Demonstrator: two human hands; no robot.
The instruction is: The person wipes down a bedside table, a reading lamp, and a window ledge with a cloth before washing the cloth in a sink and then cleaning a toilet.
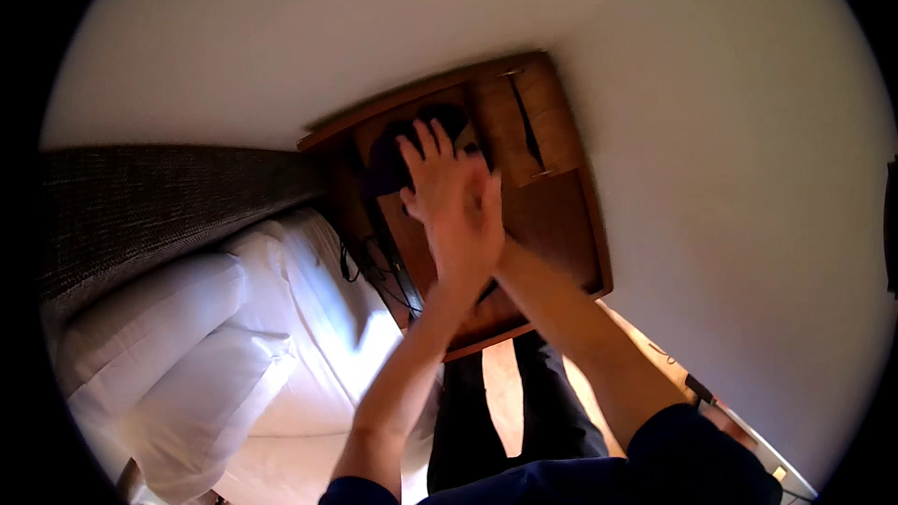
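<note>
Here, dark object [382,161] partly behind spread hand [435,173]; contact unclear.

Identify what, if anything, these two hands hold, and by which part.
It cannot be told. The left hand is spread with no visible grip; the right hand, blurred and largely overlapped, could hide something.

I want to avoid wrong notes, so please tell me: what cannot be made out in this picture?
In the head view:
Dark item on the wooden furniture: partly covered by the left hand, kind unclear.
Right hand: blurred and overlapping the left; its grip cannot be told.
Dark thing at far right: cut off by the picture's rim.
</note>
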